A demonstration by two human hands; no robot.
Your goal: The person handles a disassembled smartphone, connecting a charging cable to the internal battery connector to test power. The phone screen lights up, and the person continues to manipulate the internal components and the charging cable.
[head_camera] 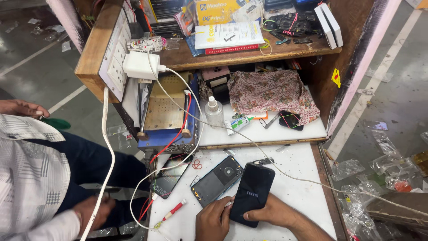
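My right hand [272,213] grips a black phone back cover [252,194] from below, holding it tilted over the white worktop [294,174]. My left hand [214,221] rests at the cover's lower left edge, fingers curled against it, with a small white bit at the fingertips. Just left of the cover lies an opened grey phone body [217,180] with a round camera ring. Further left lies a dark phone screen [169,176].
A red-handled screwdriver [174,210] and white cables [178,165] lie on the left of the worktop. A blue heating machine [167,111], a clear bottle [214,111] and a floral cloth [272,91] sit behind. Another person in a checked shirt [26,174] sits at left.
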